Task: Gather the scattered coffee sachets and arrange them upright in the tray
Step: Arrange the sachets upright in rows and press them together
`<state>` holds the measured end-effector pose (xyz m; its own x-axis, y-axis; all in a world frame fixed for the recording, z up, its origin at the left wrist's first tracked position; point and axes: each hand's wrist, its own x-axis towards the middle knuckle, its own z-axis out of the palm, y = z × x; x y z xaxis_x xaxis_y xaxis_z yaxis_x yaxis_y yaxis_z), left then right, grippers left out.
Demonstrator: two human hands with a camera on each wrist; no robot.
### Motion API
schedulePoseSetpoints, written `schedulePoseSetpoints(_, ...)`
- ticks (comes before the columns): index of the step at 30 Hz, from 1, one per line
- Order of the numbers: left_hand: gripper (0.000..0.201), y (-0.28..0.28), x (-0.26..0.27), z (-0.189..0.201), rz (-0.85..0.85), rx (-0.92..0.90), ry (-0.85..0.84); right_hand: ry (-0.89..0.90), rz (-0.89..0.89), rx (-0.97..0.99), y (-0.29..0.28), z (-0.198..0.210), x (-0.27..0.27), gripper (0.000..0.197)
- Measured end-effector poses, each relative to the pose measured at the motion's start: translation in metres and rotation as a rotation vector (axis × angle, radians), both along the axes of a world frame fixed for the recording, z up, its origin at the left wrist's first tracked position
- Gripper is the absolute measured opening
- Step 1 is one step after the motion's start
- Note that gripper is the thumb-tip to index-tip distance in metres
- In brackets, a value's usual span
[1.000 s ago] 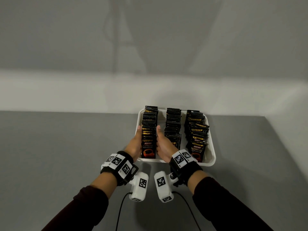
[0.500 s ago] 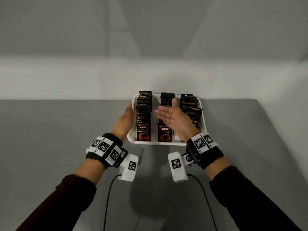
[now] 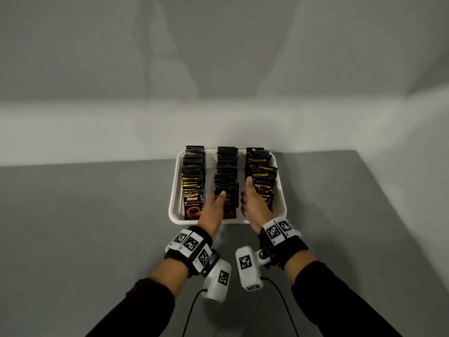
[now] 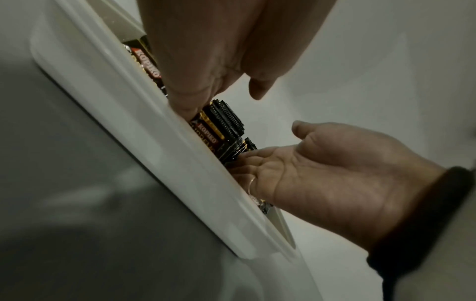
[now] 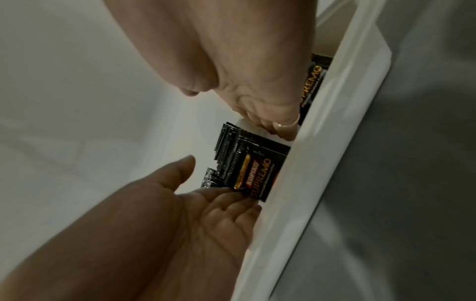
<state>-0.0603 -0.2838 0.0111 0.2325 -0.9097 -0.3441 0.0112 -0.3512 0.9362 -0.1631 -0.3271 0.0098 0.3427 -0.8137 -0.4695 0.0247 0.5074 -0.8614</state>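
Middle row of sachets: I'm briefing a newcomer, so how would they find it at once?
On the grey table stands a white tray holding three rows of black sachets. The middle row is the one flanked by both hands, left hand and right hand.

Your white tray (image 3: 175, 190) sits on the grey worktop (image 3: 97, 215) at its far edge, a shallow rectangular one with rounded corners and a raised rim. Inside it you have three rows of coffee sachets running front to back, all standing upright on edge. The sachets are black with gold bands, red "KOPIKO" labels and "SUPREMO" lettering over a picture of a coffee cup. The left row (image 3: 193, 181) is tidy, its front sachet facing you. The middle row (image 3: 227, 171) stands a little uneven near the front. The right row (image 3: 261, 171) leans and fans slightly, its sachets less squarely aligned.
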Motion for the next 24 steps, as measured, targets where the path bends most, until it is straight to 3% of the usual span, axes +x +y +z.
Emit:
schedulePoseSetpoints(5, 0.053, -0.016, 0.005, -0.002, -0.038, 0.125, 0.027, -0.051, 0.009, 0.055, -0.002, 0.003, 0.003, 0.061)
schedulePoseSetpoints(15, 0.055, -0.021, 0.007, -0.002, 0.010, 0.089, 0.105, 0.042, 0.026, 0.023, -0.018, -0.001, 0.001, 0.068)
schedulePoseSetpoints(21, 0.056, -0.030, 0.005, -0.003, -0.009, 0.077, 0.125, -0.110, 0.023, 0.117, -0.026, -0.006, 0.008, 0.069)
schedulePoseSetpoints(24, 0.062, -0.033, 0.008, -0.006, 0.004, 0.086, 0.083, -0.066, 0.037, 0.092, -0.031, -0.009, 0.007, 0.070)
